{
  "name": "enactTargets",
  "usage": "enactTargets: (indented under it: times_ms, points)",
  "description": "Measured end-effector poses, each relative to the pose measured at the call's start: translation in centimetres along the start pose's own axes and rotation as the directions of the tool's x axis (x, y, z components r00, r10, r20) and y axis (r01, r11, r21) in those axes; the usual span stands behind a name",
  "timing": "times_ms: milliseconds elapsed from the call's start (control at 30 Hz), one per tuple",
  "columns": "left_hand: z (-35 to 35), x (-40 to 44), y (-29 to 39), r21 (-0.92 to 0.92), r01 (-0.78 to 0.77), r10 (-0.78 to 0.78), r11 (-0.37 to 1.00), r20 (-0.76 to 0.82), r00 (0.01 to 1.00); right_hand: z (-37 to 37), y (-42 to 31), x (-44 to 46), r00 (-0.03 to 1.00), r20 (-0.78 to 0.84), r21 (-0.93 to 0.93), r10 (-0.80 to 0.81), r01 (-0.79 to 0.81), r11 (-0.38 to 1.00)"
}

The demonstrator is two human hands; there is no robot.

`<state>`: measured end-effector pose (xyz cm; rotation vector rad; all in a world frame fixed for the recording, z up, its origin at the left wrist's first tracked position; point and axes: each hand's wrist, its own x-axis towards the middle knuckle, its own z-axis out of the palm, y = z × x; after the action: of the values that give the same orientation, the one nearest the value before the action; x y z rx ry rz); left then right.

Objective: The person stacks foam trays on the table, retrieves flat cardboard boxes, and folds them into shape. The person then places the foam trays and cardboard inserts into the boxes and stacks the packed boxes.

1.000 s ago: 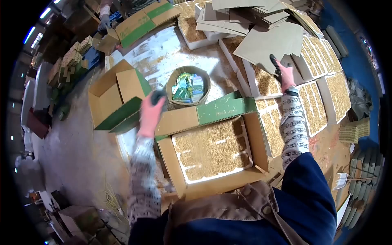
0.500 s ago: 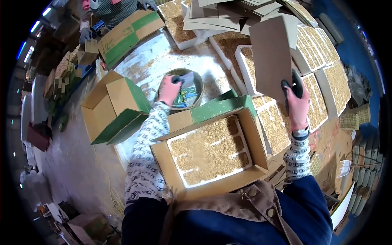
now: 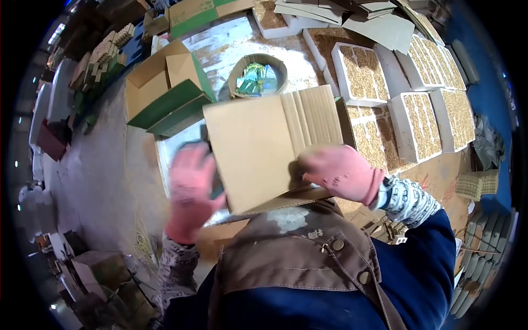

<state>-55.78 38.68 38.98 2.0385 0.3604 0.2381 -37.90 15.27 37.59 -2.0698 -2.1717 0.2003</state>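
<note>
Brown cardboard panels [image 3: 253, 148] now cover the carton in front of me, hiding the sawdust-like filling. A crease divides a smooth part from a ribbed part on the right. My left hand [image 3: 192, 187], in a pink glove with a dark palm, is blurred beside the panels' left edge, its fingers apart. My right hand [image 3: 344, 173], gloved alike, lies at the lower right of the panels. Its fingers curl against the cardboard, their tips partly hidden. Beyond the carton stands a round tub [image 3: 280, 69] holding small green and blue packets [image 3: 254, 80].
An open green-and-brown carton [image 3: 170, 88] stands at the left. White foam trays [image 3: 404, 126] with golden crumbly filling cover the right side of the table. Loose cardboard sheets [image 3: 385, 30] lie at the back right. Another carton [image 3: 198, 16] is at the far edge.
My left hand has left the tub and come down to the carton's left side. The right hand has lowered from the trays, and cardboard now covers the filled carton. The view has shifted.
</note>
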Motion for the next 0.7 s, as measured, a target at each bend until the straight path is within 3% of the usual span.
enactTargets:
  times_ms: [33, 67, 100, 133, 167, 233, 267, 333, 367, 400, 433, 467, 533, 567, 600, 633, 667, 700]
  points:
    - [-1.4, -1.4, -0.6, 0.725, -0.157, 0.276, 0.671, -0.047, 0.96, 2.1, 0.4, -0.4, 0.998, 0.045, 0.042, 0.034, -0.036, 0.998]
    - [-0.4, -1.9, -1.8, 0.468, -0.108, 0.204, 0.877, -0.158, 0.966, 3.4, 0.5, 0.1, 0.964, 0.26, -0.027, 0.062, -0.057, 0.998]
    - [1.0, -2.3, -3.6, 0.158, -0.067, 0.105, 0.985, -0.245, 0.964, 4.5, 1.0, 0.1, 0.946, 0.322, 0.136, 0.037, -0.085, 0.987]
    - [2.0, -2.8, -4.8, -0.053, 0.0, -0.014, 0.999, -0.257, 0.966, 4.1, 1.0, 0.0, 0.943, 0.331, 0.146, 0.035, -0.088, 0.985]
    - [2.4, -3.0, -5.2, 0.019, 0.005, 0.001, 1.0, -0.293, 0.956, 3.3, 1.2, 0.1, 0.94, 0.34, 0.154, 0.031, -0.088, 0.984]
    - [1.7, -3.2, -3.4, 0.252, -0.017, 0.104, 0.968, -0.334, 0.937, -1.3, 2.8, -1.1, 0.999, 0.048, 0.339, -0.02, 0.002, 0.941]
    - [1.7, -3.2, -3.9, 0.197, -0.028, 0.089, 0.98, -0.308, 0.947, -5.5, 2.9, -1.8, 0.908, 0.131, 0.536, 0.398, -0.403, 0.742]
    - [2.2, -2.5, -5.0, 0.119, -0.033, 0.062, 0.992, -0.25, 0.966, -5.4, 7.0, -4.5, 0.701, 0.068, 0.674, 0.71, -0.557, 0.485]
    - [2.1, -1.5, -5.1, 0.202, -0.088, 0.11, 0.975, -0.103, 0.989, -0.9, 10.8, -5.4, 0.714, -0.159, 0.667, 0.682, -0.432, 0.607]
    - [3.2, 0.1, -6.2, 0.375, -0.244, 0.219, 0.894, 0.109, 0.97, 1.0, 11.8, -4.2, 0.679, 0.352, 0.771, 0.644, -0.6, 0.212]
    - [4.4, 1.1, -7.2, 0.493, -0.418, 0.282, 0.763, 0.329, 0.901, 3.2, 10.9, -1.8, 0.737, 0.345, 0.64, 0.581, -0.638, 0.429]
    - [4.6, 1.1, -7.2, 0.522, -0.387, 0.262, 0.76, 0.299, 0.918, 12.3, 13.0, -1.3, 0.829, 0.144, 0.792, 0.54, -0.424, 0.44]
    - [4.3, 1.1, -7.1, 0.586, -0.298, 0.217, 0.753, 0.206, 0.954, 13.0, 9.9, -0.6, 0.626, 0.103, 0.87, 0.773, -0.433, 0.234]
    - [3.8, 0.8, -7.3, 0.547, -0.067, 0.052, 0.834, 0.043, 0.998, 11.5, 8.4, -0.4, 0.637, 0.088, 0.877, 0.766, -0.414, 0.244]
    - [5.0, 0.2, -10.1, 0.186, 0.022, -0.027, 0.982, 0.025, 0.999, 11.2, 8.2, -0.7, 0.646, 0.138, 0.905, 0.751, -0.391, 0.169]
    - [6.8, -0.4, -13.7, -0.206, 0.103, -0.098, 0.973, 0.032, 0.995, 10.8, 8.0, -1.1, 0.652, 0.189, 0.925, 0.734, -0.37, 0.091]
    - [8.8, -1.0, -14.4, -0.32, 0.274, -0.298, 0.907, -0.029, 0.954, 10.5, 7.7, -1.5, 0.657, 0.239, 0.936, 0.715, -0.352, 0.011]
    - [10.3, -0.4, -14.4, -0.445, 0.398, -0.476, 0.802, -0.075, 0.876, 10.0, 8.3, -1.4, 0.689, 0.208, 0.885, 0.695, -0.434, 0.166]
